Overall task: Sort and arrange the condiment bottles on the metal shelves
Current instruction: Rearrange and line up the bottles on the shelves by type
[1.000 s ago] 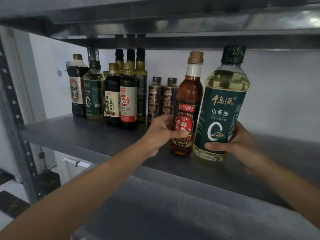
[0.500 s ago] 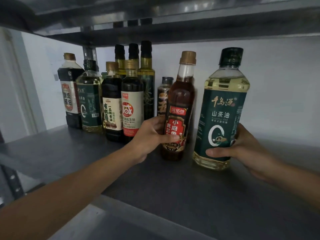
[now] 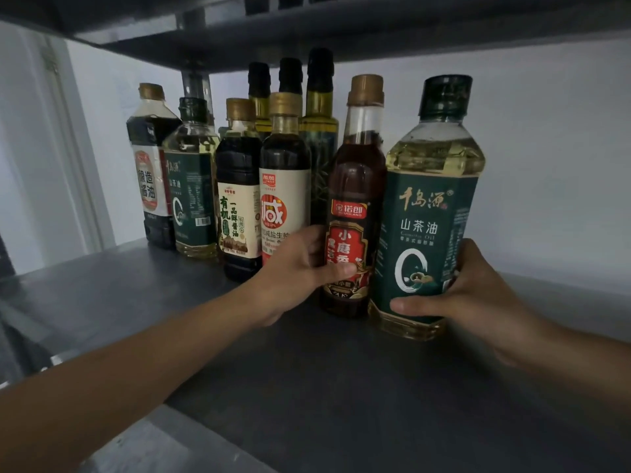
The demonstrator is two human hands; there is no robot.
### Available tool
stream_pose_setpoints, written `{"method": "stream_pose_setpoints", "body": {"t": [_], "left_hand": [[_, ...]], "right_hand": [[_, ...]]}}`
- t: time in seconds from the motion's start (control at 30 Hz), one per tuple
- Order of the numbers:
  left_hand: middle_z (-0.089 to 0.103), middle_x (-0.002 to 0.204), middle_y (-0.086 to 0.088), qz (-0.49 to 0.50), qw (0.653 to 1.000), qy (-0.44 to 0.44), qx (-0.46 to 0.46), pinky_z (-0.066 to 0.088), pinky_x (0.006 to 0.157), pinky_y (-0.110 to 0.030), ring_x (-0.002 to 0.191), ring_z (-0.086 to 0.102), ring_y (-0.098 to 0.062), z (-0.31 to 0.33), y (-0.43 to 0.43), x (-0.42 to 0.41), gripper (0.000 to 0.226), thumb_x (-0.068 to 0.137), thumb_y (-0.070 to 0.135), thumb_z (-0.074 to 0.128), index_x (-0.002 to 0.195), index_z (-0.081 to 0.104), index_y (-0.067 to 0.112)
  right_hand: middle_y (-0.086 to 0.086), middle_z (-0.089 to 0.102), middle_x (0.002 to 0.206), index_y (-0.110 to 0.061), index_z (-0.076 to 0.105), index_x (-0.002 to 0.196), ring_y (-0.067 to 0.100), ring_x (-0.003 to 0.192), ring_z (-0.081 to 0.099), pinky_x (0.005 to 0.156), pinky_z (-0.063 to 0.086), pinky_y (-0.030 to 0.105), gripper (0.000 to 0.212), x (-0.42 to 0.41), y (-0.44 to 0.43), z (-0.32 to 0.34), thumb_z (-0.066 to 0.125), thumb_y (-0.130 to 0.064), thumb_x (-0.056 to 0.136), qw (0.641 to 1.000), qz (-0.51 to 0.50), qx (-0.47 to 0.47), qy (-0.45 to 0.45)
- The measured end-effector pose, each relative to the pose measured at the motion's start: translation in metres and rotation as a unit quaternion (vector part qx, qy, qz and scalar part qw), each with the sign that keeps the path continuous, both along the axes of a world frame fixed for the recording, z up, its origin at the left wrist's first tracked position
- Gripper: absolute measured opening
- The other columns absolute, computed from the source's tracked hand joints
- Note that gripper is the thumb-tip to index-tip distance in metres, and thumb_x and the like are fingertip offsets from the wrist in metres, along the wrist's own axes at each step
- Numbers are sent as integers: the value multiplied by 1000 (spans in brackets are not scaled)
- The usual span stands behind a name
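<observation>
Both bottles have slid left along the shelf (image 3: 102, 302) since a second ago, and the gap to the standing group has all but closed — the small dark pair at the back, visible then, is now hidden behind your sesame oil (image 3: 355, 213). Your left hand (image 3: 300, 271) is wrapped around that sesame oil low on its red label, thumb across the front, fingers (image 3: 316, 233) curled round the far side, so the grip is closed on it. Your right hand (image 3: 478, 295) holds the camellia oil (image 3: 426, 213) near its base, thumb lying along the front lower edge, the other fingers hidden behind. Both bottles stand upright, touching or nearly touching each other, the sesame oil just beside the low-salt soy (image 3: 285, 199); whether their bases rest on the shelf or hang a hair above it, you cannot tell from here. Treat the camellia oil as the heavier load — it is wide, nearly full and looks like clear plastic that may flex under a squeeze, so the low hold with the palm behind suits it. The sesame oil is slim, tall and likely glass: top-heavy and smooth, so grip on the label where it bites. Both forearms reach in nearly level from below, the left crossing diagonally, wrists straight.
</observation>
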State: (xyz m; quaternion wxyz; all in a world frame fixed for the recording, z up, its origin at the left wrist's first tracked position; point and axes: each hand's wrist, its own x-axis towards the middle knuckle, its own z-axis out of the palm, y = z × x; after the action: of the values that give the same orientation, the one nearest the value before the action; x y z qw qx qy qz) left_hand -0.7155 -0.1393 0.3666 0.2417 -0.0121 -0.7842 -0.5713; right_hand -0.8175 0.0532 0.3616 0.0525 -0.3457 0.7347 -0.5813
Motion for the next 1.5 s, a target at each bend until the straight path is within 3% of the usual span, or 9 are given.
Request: {"method": "stream_pose_setpoints", "body": {"t": [0.2, 0.3, 0.47, 0.67, 0.9, 1.17, 1.3, 1.43, 1.5], "left_hand": [[65, 115, 4, -12, 999, -13, -50, 50, 88, -17, 106, 62, -3, 3, -3, -3, 42, 84, 7, 65, 123, 52, 15], [64, 121, 2, -21, 997, -27, -63, 50, 96, -26, 111, 60, -5, 4, -5, -3, 49, 82, 16, 65, 128, 49, 14], [62, 125, 3, -21, 995, -40, -87, 47, 101, -36, 115, 58, -8, 5, -7, -2, 63, 73, 30, 65, 131, 47, 15], [61, 125, 3, -14, 994, -54, -91, 45, 103, -38, 117, 57, -8, 7, -8, -1, 51, 81, 22, 65, 129, 46, 19], [60, 126, 0, -1, 991, -47, -128, 46, 102, -44, 118, 56, -13, 6, -10, 0, 56, 70, 42, 64, 121, 47, 26], [55, 134, -1, 37, 979, -52, -192, 42, 106, -41, 123, 51, -13, -2, -8, 1, 65, 80, 45, 56, 136, 41, 16], [55, 134, -4, 66, 961, -80, -258, 41, 106, -37, 124, 51, -17, -10, -3, 12, 48, 93, 34, 50, 136, 43, 13], [58, 129, -8, 148, 920, -113, -346, 46, 98, -42, 117, 56, -21, -18, 1, 42, 48, 95, 35, 50, 139, 40, 19], [58, 128, -6, 193, 886, -111, -407, 48, 93, -45, 115, 57, -23, -20, 15, 61, 50, 94, 40, 50, 139, 41, 23]], "right_hand": [[-13, 67, 101, -25, 42, 117, 2, 90, 66, 81, 55, 31, 93, 4, 2, -1, 92, -23, 39, 1000, -17, 2, 1], [-17, 65, 96, -27, 41, 115, -6, 83, 64, 73, 52, 21, 86, 5, 2, -1, 91, -18, 45, 1000, -24, 3, 4], [-15, 67, 96, -25, 43, 114, -1, 86, 66, 80, 55, 29, 86, 6, 1, -2, 91, -17, 43, 999, -32, -5, -1], [-14, 67, 95, -24, 44, 115, -6, 81, 65, 72, 53, 21, 85, 7, 0, -2, 92, -14, 45, 999, -39, -7, 6], [-15, 67, 95, -26, 44, 115, -4, 82, 66, 73, 53, 23, 86, 8, 2, -1, 92, -16, 44, 999, -48, 6, 9], [-22, 60, 100, -28, 38, 121, -9, 86, 60, 75, 50, 15, 84, 12, 4, -1, 89, -18, 55, 998, -45, 30, 33], [-27, 51, 104, -24, 32, 130, -8, 90, 55, 72, 43, 8, 82, 17, 13, 3, 83, -27, 66, 993, -35, 93, 62], [-2, 51, 132, -18, 37, 138, 15, 114, 52, 94, 42, 26, 78, 27, 47, 2, 66, -51, 74, 972, -66, 211, 80], [2, 54, 132, -19, 43, 137, 16, 116, 53, 98, 40, 27, 67, 42, 75, 3, 60, -51, 80, 956, -79, 263, 105]]}}
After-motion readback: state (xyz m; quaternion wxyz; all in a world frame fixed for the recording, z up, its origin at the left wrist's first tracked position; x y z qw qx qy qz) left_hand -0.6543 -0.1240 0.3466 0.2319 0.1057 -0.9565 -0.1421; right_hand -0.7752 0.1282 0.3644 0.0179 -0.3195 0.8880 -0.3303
